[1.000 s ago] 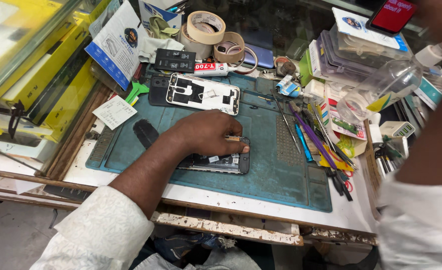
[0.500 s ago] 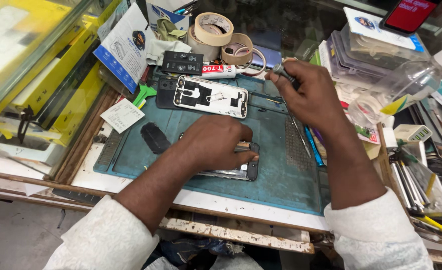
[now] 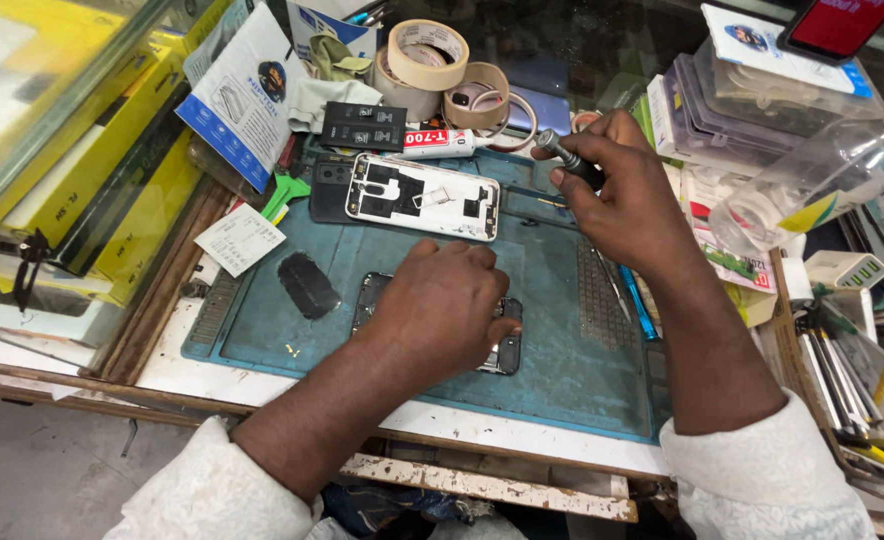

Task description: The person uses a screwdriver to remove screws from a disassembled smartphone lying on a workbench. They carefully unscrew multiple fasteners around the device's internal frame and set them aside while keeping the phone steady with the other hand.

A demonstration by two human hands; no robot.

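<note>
On mat [image 3: 562, 330]: left hand [image 3: 447, 315] pressing phone [image 3: 502, 350].

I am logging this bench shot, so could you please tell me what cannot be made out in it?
- Opened phone, head view: mostly hidden under the left hand.
- Screwdriver: the right hand covers its lower end and tip.
- Red phone: cut off by the top edge.
- Tools at right: cluttered, too small to tell apart.
</note>
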